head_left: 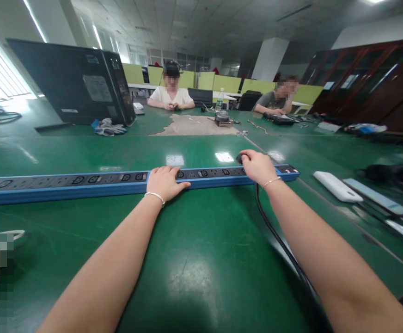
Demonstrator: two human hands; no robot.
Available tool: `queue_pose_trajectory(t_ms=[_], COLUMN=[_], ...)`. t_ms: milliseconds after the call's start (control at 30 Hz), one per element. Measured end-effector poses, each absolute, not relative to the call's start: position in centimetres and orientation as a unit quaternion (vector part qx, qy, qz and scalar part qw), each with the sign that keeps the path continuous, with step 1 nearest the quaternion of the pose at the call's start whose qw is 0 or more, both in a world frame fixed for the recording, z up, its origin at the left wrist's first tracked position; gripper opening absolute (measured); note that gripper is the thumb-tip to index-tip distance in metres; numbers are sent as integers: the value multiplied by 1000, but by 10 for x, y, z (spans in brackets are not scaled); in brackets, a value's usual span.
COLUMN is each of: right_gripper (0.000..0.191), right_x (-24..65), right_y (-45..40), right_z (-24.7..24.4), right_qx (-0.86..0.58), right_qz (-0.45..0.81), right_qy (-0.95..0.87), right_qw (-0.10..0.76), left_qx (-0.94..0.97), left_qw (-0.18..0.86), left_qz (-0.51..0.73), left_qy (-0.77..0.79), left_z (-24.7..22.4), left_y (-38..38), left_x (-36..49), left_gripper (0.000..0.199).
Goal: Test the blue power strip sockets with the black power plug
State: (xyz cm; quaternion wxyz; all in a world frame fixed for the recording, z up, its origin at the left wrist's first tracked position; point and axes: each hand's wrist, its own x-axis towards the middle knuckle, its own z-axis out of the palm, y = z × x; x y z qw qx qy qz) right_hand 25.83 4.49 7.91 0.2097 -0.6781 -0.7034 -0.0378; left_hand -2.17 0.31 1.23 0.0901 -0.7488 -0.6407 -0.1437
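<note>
A long blue power strip with a black face and a row of sockets lies across the green table. My left hand grips the strip near its middle, fingers over the top and thumb along the near side. Above the strip's right part, my right hand is closed around a black plug, whose tip shows past the fingers. From under that hand a black power cord runs down toward the near right. The sockets beneath my right hand are hidden.
Right of the strip lie a white elongated device and a pale flat bar. A black computer tower and work gloves are at back left. Two people sit across the table, near a bottle.
</note>
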Motion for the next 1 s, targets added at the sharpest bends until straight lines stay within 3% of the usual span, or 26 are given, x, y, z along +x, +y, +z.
queue_pose_trajectory(t_ms=[67,233,333,700,1000], right_gripper=[34,36,36,32,30], right_x=[255,219,189,134,118], right_y=[47,45,41,38,38], right_z=[90,89,79,71,78], right_qx=[-655,-608,-574,-583,-613], right_qz=[-13,187,238,66,41], right_qy=[-716,-737,-751,-800,-786], right_qw=[239,228,223,122,71], left_qx=[-748,-745,-745,-742,-744], left_qw=[85,86,92,82,79], left_qz=[-145,-144,-145,-145,-150], left_qy=[-642,-646,-644,-649,-646], left_z=[12,11,11,13,14], left_y=[3,3,3,2,1], left_x=[-22,-22,-21,-20,-20], left_gripper=[74,72,71,68,67])
